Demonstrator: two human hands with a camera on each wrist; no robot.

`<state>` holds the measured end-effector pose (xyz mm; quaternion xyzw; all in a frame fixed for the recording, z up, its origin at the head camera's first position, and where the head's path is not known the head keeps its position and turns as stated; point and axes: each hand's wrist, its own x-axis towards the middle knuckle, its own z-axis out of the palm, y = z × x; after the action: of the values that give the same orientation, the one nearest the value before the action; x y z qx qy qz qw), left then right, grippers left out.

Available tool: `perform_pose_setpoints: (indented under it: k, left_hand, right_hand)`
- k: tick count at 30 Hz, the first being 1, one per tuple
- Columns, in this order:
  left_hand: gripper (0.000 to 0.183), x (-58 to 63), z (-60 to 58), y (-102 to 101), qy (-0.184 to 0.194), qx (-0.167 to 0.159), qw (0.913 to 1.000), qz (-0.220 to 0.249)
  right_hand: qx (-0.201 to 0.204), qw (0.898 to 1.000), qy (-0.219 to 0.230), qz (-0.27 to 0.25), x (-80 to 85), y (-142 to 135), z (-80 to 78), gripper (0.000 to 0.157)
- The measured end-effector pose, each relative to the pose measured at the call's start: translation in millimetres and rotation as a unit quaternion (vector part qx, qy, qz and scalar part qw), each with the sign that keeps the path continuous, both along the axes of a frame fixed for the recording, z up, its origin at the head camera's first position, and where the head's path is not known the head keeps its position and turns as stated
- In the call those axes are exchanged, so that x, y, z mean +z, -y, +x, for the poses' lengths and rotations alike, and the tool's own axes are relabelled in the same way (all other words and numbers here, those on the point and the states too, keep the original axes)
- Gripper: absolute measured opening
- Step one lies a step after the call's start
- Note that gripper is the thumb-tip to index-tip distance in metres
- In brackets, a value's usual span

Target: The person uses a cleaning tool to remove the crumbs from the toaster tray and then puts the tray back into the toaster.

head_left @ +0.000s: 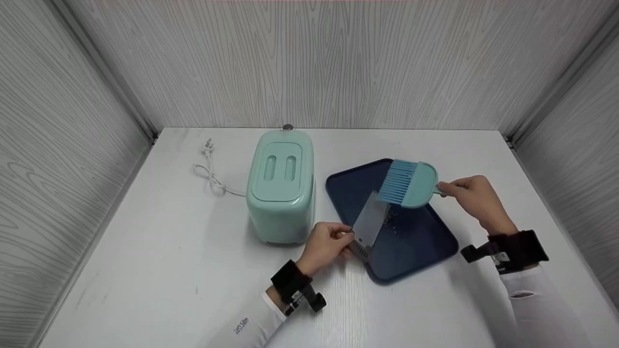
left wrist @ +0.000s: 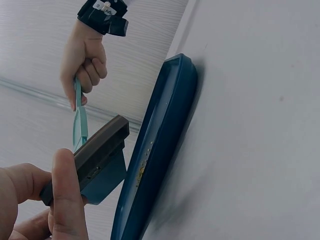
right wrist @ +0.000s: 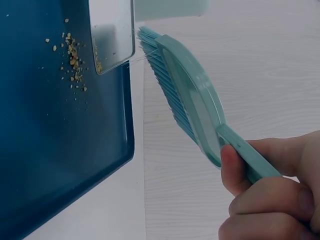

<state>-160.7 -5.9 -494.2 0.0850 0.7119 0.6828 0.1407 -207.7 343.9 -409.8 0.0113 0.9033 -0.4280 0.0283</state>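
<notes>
Between thumb and fingers, my left hand [head_left: 328,244] pinches the dark slotted end of a shiny metal crumb tray [head_left: 371,220]. The crumb tray slants above a dark blue serving tray [head_left: 411,256], its far end near the bristles. My right hand [head_left: 471,200] grips the handle of a mint-green brush [head_left: 420,188] with blue bristles. In the right wrist view, the bristles [right wrist: 167,87] are beside the crumb tray's edge; contact is unclear. Yellowish crumbs [right wrist: 75,62] lie scattered on the blue tray, and a few specks show on the metal.
A mint-green toaster [head_left: 280,193] with its lid on stands left of the blue tray. Its white cord [head_left: 213,179] lies loosely bundled on the white table [head_left: 145,270]. Grey wood-grain panels [head_left: 309,63] enclose the back and sides.
</notes>
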Motion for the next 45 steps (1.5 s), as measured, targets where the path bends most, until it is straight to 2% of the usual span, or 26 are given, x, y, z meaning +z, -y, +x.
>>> perform_pose_setpoints:
  k: [8, 14, 31, 39, 45]
  left_hand:
    - [0.026, 0.1, 1.6, 0, -0.007, -0.004, 1.0000, -0.006]
    - [0.025, 0.3, 1.6, -1, -0.010, -0.002, 0.9999, -0.009]
    - [0.024, 3.8, 2.3, -1, -0.017, 0.010, 0.9997, -0.011]
    - [0.025, 1.7, 2.2, 0, -0.017, 0.001, 0.9999, 0.002]
    - [0.024, 1.9, 1.8, -1, -0.014, 0.005, 0.9999, 0.000]
  right_hand:
    - [0.008, 1.000, -0.013, -0.009, -2.4, 12, -7.5, 0.052]
    - [0.012, 1.000, 0.002, 0.003, -5.6, 15, -10.2, 0.054]
    - [0.022, 0.994, 0.001, 0.103, -1.0, 10, -6.7, 0.051]
    - [0.030, 0.989, -0.027, 0.145, 0.2, 10, -4.4, 0.048]
    - [0.032, 0.987, -0.048, 0.153, 3.4, 11, -1.1, 0.044]
